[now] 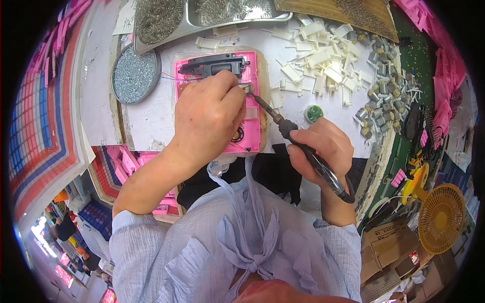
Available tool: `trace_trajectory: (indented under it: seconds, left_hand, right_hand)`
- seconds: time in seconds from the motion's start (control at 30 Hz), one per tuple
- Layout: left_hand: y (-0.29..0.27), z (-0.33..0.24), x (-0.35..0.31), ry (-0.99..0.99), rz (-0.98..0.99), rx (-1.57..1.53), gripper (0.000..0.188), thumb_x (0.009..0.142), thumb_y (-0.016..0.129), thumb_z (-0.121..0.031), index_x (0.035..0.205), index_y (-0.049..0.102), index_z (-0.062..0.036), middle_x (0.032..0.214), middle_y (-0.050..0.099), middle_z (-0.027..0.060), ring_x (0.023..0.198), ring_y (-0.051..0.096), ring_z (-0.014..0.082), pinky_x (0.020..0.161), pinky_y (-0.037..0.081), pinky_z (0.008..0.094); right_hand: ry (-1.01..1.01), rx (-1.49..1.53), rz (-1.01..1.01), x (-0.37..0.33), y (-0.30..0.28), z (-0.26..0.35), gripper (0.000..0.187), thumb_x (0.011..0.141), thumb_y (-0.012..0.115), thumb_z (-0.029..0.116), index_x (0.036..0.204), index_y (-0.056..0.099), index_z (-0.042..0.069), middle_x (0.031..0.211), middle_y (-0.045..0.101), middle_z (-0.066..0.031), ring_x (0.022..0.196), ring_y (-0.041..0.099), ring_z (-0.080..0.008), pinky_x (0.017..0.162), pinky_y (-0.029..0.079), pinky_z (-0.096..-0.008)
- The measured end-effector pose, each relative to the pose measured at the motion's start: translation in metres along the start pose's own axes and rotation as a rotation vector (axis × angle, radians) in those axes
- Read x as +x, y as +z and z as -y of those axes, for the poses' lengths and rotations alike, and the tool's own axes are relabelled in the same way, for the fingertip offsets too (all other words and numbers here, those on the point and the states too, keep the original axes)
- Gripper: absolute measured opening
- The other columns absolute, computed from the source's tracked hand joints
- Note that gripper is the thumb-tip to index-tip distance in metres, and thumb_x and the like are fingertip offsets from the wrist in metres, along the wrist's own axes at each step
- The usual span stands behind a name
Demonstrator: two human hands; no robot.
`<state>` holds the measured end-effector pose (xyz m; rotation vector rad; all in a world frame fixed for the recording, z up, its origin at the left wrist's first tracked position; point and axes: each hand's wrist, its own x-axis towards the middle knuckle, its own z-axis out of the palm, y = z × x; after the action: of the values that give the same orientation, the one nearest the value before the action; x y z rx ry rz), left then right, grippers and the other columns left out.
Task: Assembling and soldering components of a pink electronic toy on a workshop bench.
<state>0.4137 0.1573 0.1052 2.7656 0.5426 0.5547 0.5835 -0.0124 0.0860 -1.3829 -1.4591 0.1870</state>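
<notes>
My right hand [326,151] grips a soldering iron [303,146] by its dark handle. The iron's tip meets a small metal part [246,88] inside an open pink plastic housing [252,134]. Over that housing my left hand [212,113] is closed, its fingertips bent down by the iron's tip; what they pinch is hidden under them. A black plastic module [214,65] lies across the upper end of the housing. Thin red and blue wires [174,77] run out at its left. A round black part [237,135] sits lower in the housing, partly behind my left hand.
A round dish of small screws [135,74] stands left. Metal trays [189,28] of springs are at the back. White plastic parts [323,58] and small grey motors [379,103] are heaped at right, beside a green-topped spool [313,113]. A yellow fan [441,218] stands lower right.
</notes>
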Motion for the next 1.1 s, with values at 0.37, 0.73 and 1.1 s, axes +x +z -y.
trace_trajectory:
  seconds: [0.37, 0.73, 1.1]
  left_hand:
    - [0.000, 0.000, 0.000, 0.007, 0.016, 0.014, 0.017, 0.073, 0.078, -0.004, 0.086, 0.069, -0.0059, 0.091, 0.064, 0.0060, 0.076, 0.064, 0.0268, 0.067, 0.050, 0.0381]
    - [-0.002, -0.002, 0.001, 0.017, 0.020, 0.049, 0.017, 0.073, 0.078, -0.004, 0.086, 0.068, -0.0060, 0.090, 0.064, 0.0054, 0.076, 0.063, 0.0261, 0.067, 0.050, 0.0380]
    - [-0.001, 0.000, 0.000, 0.039, -0.010, 0.076, 0.019, 0.072, 0.079, -0.004, 0.088, 0.069, -0.0062, 0.089, 0.064, 0.0050, 0.075, 0.063, 0.0246, 0.065, 0.048, 0.0369]
  right_hand:
    - [0.033, -0.012, -0.013, 0.002, -0.010, 0.007, 0.033, 0.073, 0.084, 0.001, 0.103, 0.069, 0.002, 0.064, 0.056, -0.0050, 0.052, 0.052, -0.0205, 0.048, 0.039, -0.0312]
    - [0.040, -0.010, -0.018, 0.003, -0.021, 0.009, 0.032, 0.074, 0.083, -0.001, 0.102, 0.069, 0.000, 0.065, 0.058, -0.0062, 0.052, 0.053, -0.0212, 0.048, 0.040, -0.0310]
    - [0.055, -0.022, -0.019, 0.003, -0.024, 0.010, 0.031, 0.073, 0.082, -0.002, 0.102, 0.069, 0.000, 0.066, 0.060, -0.0075, 0.053, 0.054, -0.0217, 0.049, 0.041, -0.0308]
